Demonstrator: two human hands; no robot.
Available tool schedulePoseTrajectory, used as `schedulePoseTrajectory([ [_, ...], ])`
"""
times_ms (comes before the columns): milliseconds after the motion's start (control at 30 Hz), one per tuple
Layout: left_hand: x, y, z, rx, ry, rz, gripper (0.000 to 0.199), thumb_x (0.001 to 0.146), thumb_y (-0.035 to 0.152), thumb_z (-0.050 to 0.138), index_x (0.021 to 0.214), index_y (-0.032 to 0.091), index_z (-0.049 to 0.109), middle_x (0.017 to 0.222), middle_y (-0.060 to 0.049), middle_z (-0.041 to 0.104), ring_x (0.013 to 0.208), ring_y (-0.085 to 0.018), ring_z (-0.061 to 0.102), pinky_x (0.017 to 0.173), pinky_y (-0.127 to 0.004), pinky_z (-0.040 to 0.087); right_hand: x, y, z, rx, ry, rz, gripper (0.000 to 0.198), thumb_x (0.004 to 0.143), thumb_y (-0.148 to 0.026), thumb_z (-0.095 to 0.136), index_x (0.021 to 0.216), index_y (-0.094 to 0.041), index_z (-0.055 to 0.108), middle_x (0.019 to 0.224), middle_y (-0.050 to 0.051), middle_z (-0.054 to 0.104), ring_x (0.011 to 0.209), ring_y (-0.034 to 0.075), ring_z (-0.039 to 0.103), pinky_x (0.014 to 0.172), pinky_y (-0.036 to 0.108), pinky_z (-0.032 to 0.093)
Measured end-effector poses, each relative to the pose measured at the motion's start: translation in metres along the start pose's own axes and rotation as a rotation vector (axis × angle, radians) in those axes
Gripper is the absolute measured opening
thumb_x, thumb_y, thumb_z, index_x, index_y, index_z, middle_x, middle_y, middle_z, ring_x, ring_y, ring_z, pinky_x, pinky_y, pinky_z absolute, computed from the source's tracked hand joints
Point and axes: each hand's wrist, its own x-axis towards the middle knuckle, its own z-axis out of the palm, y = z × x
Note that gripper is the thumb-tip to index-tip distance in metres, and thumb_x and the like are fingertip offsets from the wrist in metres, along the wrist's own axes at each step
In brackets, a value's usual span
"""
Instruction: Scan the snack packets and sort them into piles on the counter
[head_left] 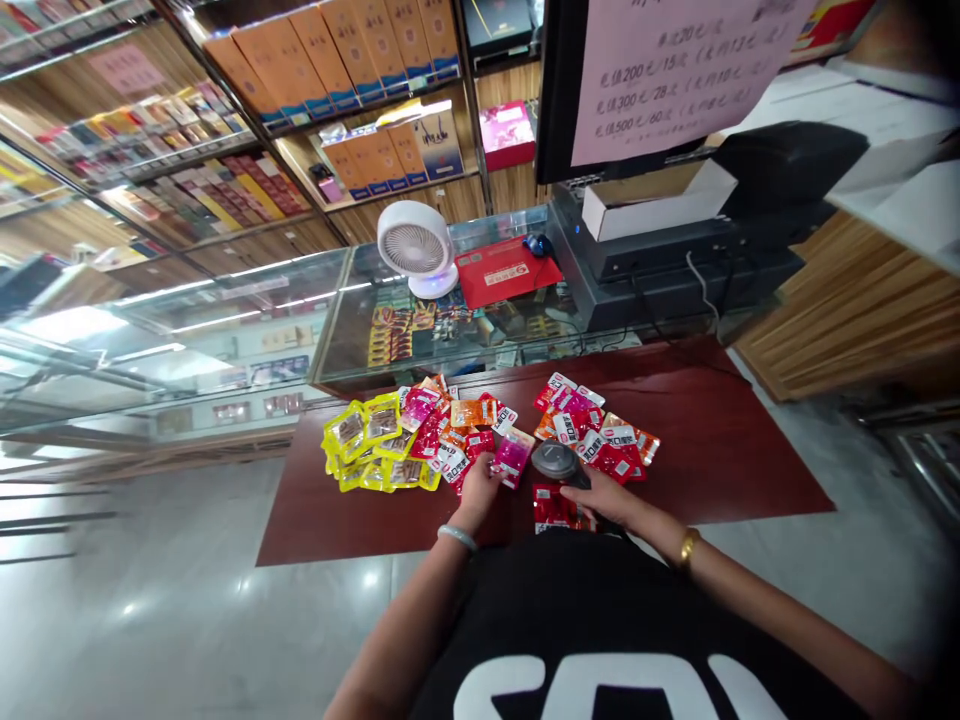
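My left hand [481, 488] pinches the edge of a pink-purple snack packet [514, 455] at the near side of a mixed pile. In my right hand [598, 492] is a dark handheld barcode scanner [556, 459], its head just right of that packet. A red packet [553, 505] lies under the scanner, close to my body. To the right is another heap of red, orange and white packets [611, 446]. Yellow-edged clear packets [367, 445] are piled at the left, touching red and orange ones [472, 412]. My palms hide parts of the packets below them.
The dark red tabletop [712, 450] meets a glass display case [337, 330] behind. On the case stand a white fan [415, 240], a red folder [506, 272] and a black cash drawer [600, 290] with cables. A monitor back with a pink sign [675, 80] rises above.
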Motion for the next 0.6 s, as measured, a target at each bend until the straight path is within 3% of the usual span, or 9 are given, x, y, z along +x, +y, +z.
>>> schedulePoseTrajectory([
  [100, -0.007, -0.005, -0.019, 0.172, 0.204, -0.014, 0.041, 0.082, 0.023, 0.062, 0.121, 0.017, 0.052, 0.11, -0.012, 0.067, 0.104, -0.025, 0.063, 0.089, -0.035, 0.046, -0.003, 0.004, -0.004, 0.018, -0.001, 0.019, 0.061, 0.075, -0.054, 0.069, 0.12, -0.018, 0.052, 0.045, -0.009, 0.049, 0.035, 0.012, 0.044, 0.041, 0.024, 0.035],
  [167, -0.011, -0.003, -0.024, 0.335, 0.366, 0.066, 0.05, 0.082, 0.025, 0.063, 0.13, 0.016, 0.049, 0.129, -0.017, 0.058, 0.122, -0.03, 0.052, 0.101, -0.041, 0.039, -0.006, 0.009, -0.007, 0.036, 0.005, 0.025, 0.059, 0.075, -0.054, 0.069, 0.119, -0.018, 0.052, 0.044, -0.009, 0.048, 0.035, 0.013, 0.045, 0.042, 0.025, 0.037],
  [200, -0.012, 0.001, -0.022, 0.396, 0.379, 0.126, 0.051, 0.082, 0.026, 0.063, 0.13, 0.016, 0.049, 0.134, -0.018, 0.054, 0.127, -0.032, 0.047, 0.105, -0.043, 0.036, -0.007, 0.011, -0.008, 0.045, 0.014, 0.028, 0.058, 0.075, -0.053, 0.069, 0.118, -0.019, 0.052, 0.045, -0.009, 0.049, 0.036, 0.013, 0.046, 0.043, 0.026, 0.038],
  [233, -0.013, 0.005, -0.018, 0.435, 0.329, 0.192, 0.049, 0.082, 0.029, 0.064, 0.128, 0.017, 0.052, 0.134, -0.017, 0.053, 0.127, -0.032, 0.046, 0.106, -0.043, 0.035, -0.008, 0.013, -0.009, 0.052, 0.022, 0.028, 0.057, 0.075, -0.053, 0.07, 0.118, -0.019, 0.052, 0.047, -0.009, 0.051, 0.037, 0.013, 0.047, 0.044, 0.026, 0.039],
  [300, -0.012, 0.018, -0.002, 0.463, 0.089, 0.315, 0.04, 0.082, 0.033, 0.066, 0.119, 0.019, 0.06, 0.124, -0.014, 0.06, 0.12, -0.029, 0.051, 0.104, -0.04, 0.037, -0.01, 0.017, -0.011, 0.053, 0.043, 0.025, 0.055, 0.075, -0.052, 0.07, 0.116, -0.02, 0.053, 0.051, -0.007, 0.054, 0.038, 0.013, 0.048, 0.046, 0.027, 0.041],
  [400, -0.008, 0.036, 0.028, 0.484, -0.236, 0.38, 0.032, 0.079, 0.038, 0.069, 0.106, 0.02, 0.066, 0.11, -0.012, 0.065, 0.108, -0.026, 0.058, 0.098, -0.036, 0.042, -0.014, 0.017, -0.013, 0.031, 0.068, 0.02, 0.049, 0.076, -0.052, 0.07, 0.109, -0.02, 0.055, 0.053, -0.007, 0.054, 0.039, 0.011, 0.046, 0.045, 0.027, 0.04],
  [500, -0.004, 0.044, 0.046, 0.505, -0.329, 0.331, 0.031, 0.075, 0.036, 0.073, 0.099, 0.018, 0.068, 0.108, -0.013, 0.065, 0.106, -0.026, 0.06, 0.095, -0.035, 0.044, -0.018, 0.013, -0.014, 0.028, 0.067, 0.008, 0.047, 0.075, -0.052, 0.07, 0.107, -0.02, 0.056, 0.052, -0.007, 0.053, 0.039, 0.01, 0.045, 0.044, 0.025, 0.039],
  [600, 0.001, 0.038, 0.045, 0.423, -0.313, 0.253, 0.024, 0.077, 0.031, 0.071, 0.096, 0.018, 0.066, 0.097, -0.009, 0.069, 0.093, -0.023, 0.065, 0.085, -0.032, 0.048, -0.02, 0.01, -0.013, 0.043, 0.051, 0.015, 0.051, 0.074, -0.053, 0.07, 0.108, -0.019, 0.053, 0.051, -0.008, 0.051, 0.038, 0.009, 0.042, 0.041, 0.023, 0.034],
])
